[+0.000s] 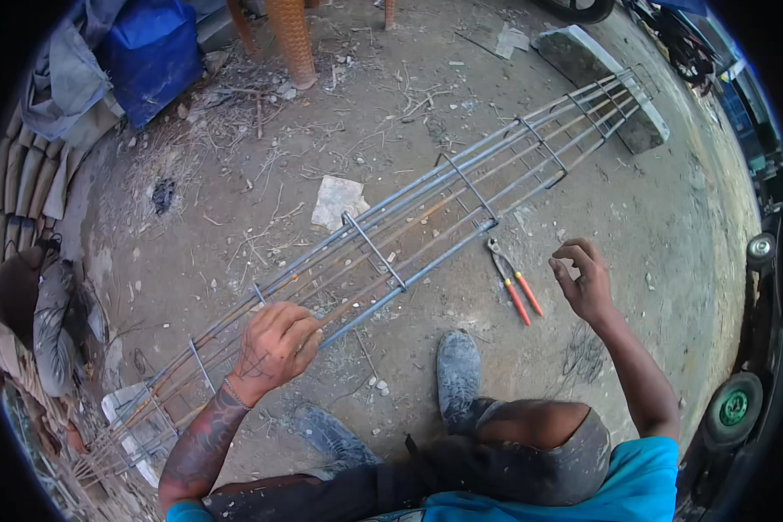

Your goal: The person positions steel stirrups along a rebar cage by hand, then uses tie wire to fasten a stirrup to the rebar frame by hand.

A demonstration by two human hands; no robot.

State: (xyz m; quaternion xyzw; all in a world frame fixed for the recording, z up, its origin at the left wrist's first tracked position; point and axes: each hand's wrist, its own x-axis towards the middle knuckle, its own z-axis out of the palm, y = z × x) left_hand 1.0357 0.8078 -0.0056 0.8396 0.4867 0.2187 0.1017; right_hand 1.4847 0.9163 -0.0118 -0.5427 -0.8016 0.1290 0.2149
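A long rebar cage (444, 259) of thin steel bars runs diagonally before me, with square stirrups (375, 251) spaced along it. My left hand (277, 352) is closed over the cage left of its middle, where a stirrup passes under the fingers; the exact grip is hidden. My right hand (584, 277) is raised to the right of the cage, fingers curled and thumb apart, with nothing visible in it. Between that hand and the cage, end-cutting nippers (504, 266) with red and yellow handles lie on the ground.
A concrete slab (577, 55) supports the cage's far end, and a pale block (114, 408) sits under its near-left end. Orange-brown chair legs (290, 46) stand beyond. Stacked sacks (29, 173) and grey cloth (55, 326) line the left; wheels (734, 408) border the right.
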